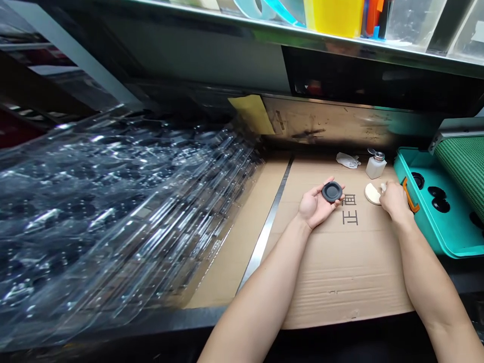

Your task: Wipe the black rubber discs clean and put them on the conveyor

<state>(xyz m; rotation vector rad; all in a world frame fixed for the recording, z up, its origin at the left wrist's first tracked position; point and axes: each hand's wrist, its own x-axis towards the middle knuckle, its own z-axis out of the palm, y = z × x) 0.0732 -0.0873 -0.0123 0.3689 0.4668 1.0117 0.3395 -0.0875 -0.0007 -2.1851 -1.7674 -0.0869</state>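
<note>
Bare forearms (260, 297) span the near edge of the cardboard sheet (340, 282), and toward its far right corner, there's the black disc (331, 191), up in the left hand (316, 205)! Careful: a tilted palm could spill it, and a stray knuckle might topple the bottle (375, 166) near that corner. Left thumb and fingers curl lightly round the rim; right hand (394, 201), fingers bunched beside the cream pad (372, 193), grip hidden, can't tell!

Glare on plastic trays (159, 212), blurred left edge
</note>
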